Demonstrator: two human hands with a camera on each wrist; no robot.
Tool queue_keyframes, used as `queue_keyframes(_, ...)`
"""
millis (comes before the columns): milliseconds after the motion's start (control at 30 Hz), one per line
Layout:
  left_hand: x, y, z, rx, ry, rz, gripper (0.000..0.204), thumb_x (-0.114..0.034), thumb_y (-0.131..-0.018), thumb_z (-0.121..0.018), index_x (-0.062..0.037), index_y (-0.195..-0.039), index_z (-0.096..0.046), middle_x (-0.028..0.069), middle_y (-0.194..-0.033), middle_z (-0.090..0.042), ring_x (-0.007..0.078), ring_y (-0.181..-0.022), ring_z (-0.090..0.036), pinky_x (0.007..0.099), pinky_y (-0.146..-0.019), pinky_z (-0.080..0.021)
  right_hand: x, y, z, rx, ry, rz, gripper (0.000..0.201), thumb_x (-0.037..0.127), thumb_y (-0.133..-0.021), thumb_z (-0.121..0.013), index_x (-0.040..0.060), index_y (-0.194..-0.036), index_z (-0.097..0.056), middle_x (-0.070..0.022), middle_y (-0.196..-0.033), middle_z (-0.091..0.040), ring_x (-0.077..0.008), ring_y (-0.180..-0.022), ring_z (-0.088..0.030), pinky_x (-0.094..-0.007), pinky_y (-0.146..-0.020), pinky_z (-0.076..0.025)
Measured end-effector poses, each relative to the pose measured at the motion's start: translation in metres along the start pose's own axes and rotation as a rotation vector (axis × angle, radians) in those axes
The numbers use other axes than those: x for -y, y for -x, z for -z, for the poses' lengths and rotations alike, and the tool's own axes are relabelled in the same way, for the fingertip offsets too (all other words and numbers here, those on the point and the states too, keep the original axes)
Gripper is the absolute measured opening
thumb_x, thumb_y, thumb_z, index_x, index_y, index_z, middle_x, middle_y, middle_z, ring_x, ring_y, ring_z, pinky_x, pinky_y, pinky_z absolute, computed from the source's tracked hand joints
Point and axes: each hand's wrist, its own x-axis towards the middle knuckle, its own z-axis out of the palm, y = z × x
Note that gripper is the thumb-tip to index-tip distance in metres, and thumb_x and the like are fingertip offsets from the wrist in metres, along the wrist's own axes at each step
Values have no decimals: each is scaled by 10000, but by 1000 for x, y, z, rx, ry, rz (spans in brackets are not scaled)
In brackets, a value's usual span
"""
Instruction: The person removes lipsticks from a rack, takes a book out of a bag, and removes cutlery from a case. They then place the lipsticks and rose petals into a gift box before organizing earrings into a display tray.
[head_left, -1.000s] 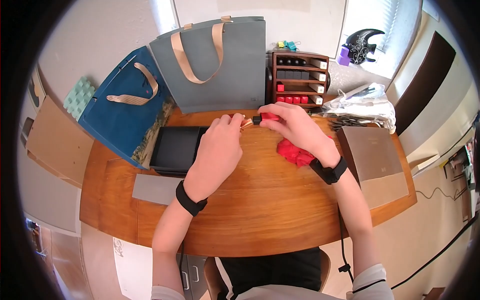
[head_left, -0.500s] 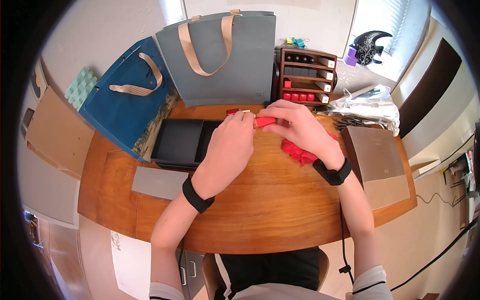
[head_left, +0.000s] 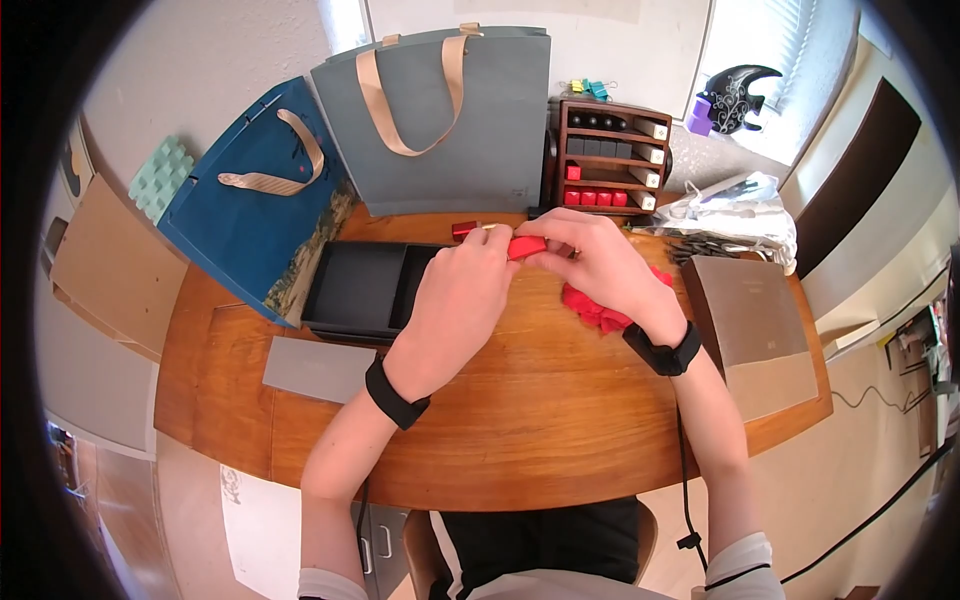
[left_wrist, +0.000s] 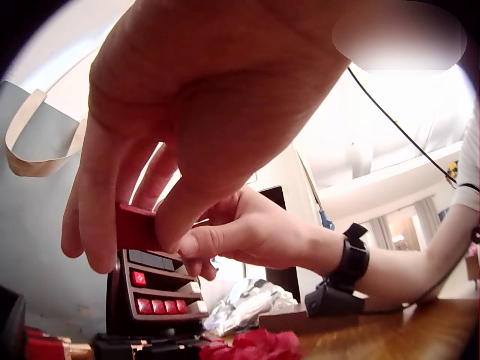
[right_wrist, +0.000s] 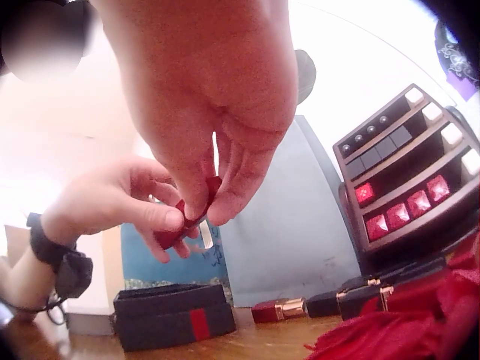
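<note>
we have the red piece [head_left: 527, 247] up off the desk [head_left: 500, 440], over its far side, roughly midway between the left and right edges; our left hand [head_left: 456, 300] pinches it between thumb and fingers, and our right hand [head_left: 606, 262] pinches its other end, so both grips are closed on the same piece; what is done, as far as we can see, is the picking up and bringing together of both hands on it; what is left, we judge, is to finish the handling and set it down, as it touches nothing but our fingers (whether it is one part or two joined, our fingers hide).

near the desk's far edge, just beyond our left fingertips, lies a red-and-gold tube [head_left: 465, 230], held by neither hand; the small rack [head_left: 605, 184] stands at that edge, towards the right, with red, grey and black pieces on its shelves; the black box [head_left: 352, 285] sits open towards the far left corner, its right compartment partly behind our left hand; the crumpled red bundle [head_left: 597, 305] lies partly under our right wrist, so the work looks partway along to us.
</note>
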Motion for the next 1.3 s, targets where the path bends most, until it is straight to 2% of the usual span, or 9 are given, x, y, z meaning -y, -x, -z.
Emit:
queue_keyframes(100, 1, 0, 0, -15, -17, -26, 263, -113, -921, -704, 8, -1148, -650, 199, -961, -692, 398, -820, -688, 453, -713, -562, -2, 1, -2, -23, 17, 4, 305, 58, -877, -756, 21, -1173, -695, -99, -992, -676, -209, -771, -634, -335, -735, -541)
queue_keyframes(300, 3, 0, -2, -37, -42, -46, 253, -121, -922, -704, 3, -1137, -653, 199, -931, -695, 400, -788, -687, 453, -688, -563, -1, 1, -7, -23, -7, -25, 299, 68, -873, -774, 23, -1158, -692, -94, -939, -647, -212, -766, -619, -337, -732, -532)
queue_keyframes(600, 6, 0, -4, 16, -7, -23, 244, -97, -896, -702, 14, -1107, -645, 217, -922, -700, 415, -809, -686, 473, -699, -561, -2, 1, -10, 0, -15, -45, 309, 60, -879, -764, 24, -1174, -681, -93, -931, -629, -223, -781, -601, -346, -741, -520)
queue_keyframes(700, 6, 0, -6, 28, -1, -20, 247, -94, -897, -699, 18, -1108, -639, 219, -923, -699, 416, -811, -684, 475, -704, -563, -6, 2, -12, -5, -30, -13, 285, 89, -899, -746, 12, -1168, -690, -134, -949, -664, -232, -747, -615, -359, -706, -524)
queue_keyframes(900, 2, -4, -3, 4, 23, 18, 250, -93, -912, -691, 18, -1131, -639, 212, -973, -700, 413, -820, -693, 461, -722, -567, -11, 2, 3, -9, -222, -250, 379, 318, -967, -735, -43, -1079, -717, -73, -727, -658, -119, -619, -564, -285, -589, -468)
queue_keyframes(1000, 2, -4, -2, 22, 102, 6, 250, -96, -920, -685, 19, -1136, -636, 214, -1021, -695, 409, -849, -695, 451, -753, -567, -7, 3, 11, 86, -302, -418, 384, 346, -985, -695, -36, -981, -730, -40, -696, -654, -100, -585, -557, -267, -563, -460)
queue_keyframes(1100, 1, -2, -5, -8, 147, -23, 257, -96, -919, -682, 17, -1144, -631, 211, -1064, -688, 404, -888, -690, 451, -792, -563, -5, 1, 16, 147, -455, -531, 348, 317, -966, -682, -14, -868, -721, -30, -679, -654, -82, -560, -556, -258, -535, -453)
queue_keyframes(1200, 4, -2, -11, 51, 145, -84, 395, -62, -910, -656, 34, -1283, -569, 232, -1100, -672, 413, -960, -680, 458, -839, -552, -16, 1, 24, 282, -492, -584, 245, 243, -954, -670, 16, -879, -721, -18, -713, -675, -64, -572, -574, -226, -528, -457)
queue_keyframes(1300, 5, 4, -23, -32, 154, -224, 562, -27, -895, -620, 62, -1423, -448, 261, -1129, -649, 422, -1037, -656, 469, -872, -544, -19, 3, 26, 290, -428, -561, 235, 229, -917, -689, 6, -854, -724, -16, -697, -668, -68, -570, -579, -226, -528, -462)
